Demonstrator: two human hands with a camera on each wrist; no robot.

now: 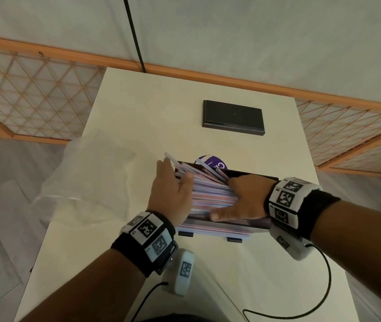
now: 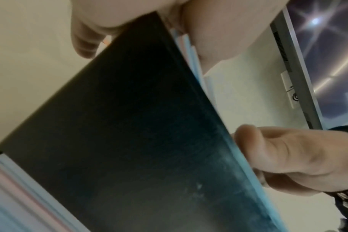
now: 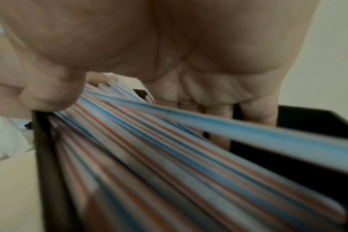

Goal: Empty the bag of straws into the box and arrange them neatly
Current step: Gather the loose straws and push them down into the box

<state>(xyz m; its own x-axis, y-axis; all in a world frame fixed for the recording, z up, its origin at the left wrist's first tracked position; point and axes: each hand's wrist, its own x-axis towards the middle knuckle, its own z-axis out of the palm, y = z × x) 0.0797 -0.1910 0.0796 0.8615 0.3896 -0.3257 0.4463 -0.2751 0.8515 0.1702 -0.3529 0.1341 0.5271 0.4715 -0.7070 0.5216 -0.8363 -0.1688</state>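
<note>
A black box (image 1: 250, 174) stands mid-table, packed with red, blue and white striped straws (image 1: 210, 194) lying left to right. A few straws stick up slanted over its far left corner. My left hand (image 1: 173, 189) is at the box's left end with straight fingers against the straw ends. My right hand (image 1: 245, 198) lies palm down on the pile, thumb along the front rim. In the right wrist view its fingers reach down behind the straws (image 3: 169, 157) inside the box (image 3: 308, 125). The left wrist view shows the box's dark wall (image 2: 129, 125). An empty clear bag (image 1: 87, 182) lies at the left.
A flat black lid (image 1: 233, 118) lies further back on the pale table (image 1: 138, 112). A round purple label (image 1: 212, 165) shows just behind the box. The table's left edge runs under the bag. Cables trail from both wristbands near the front.
</note>
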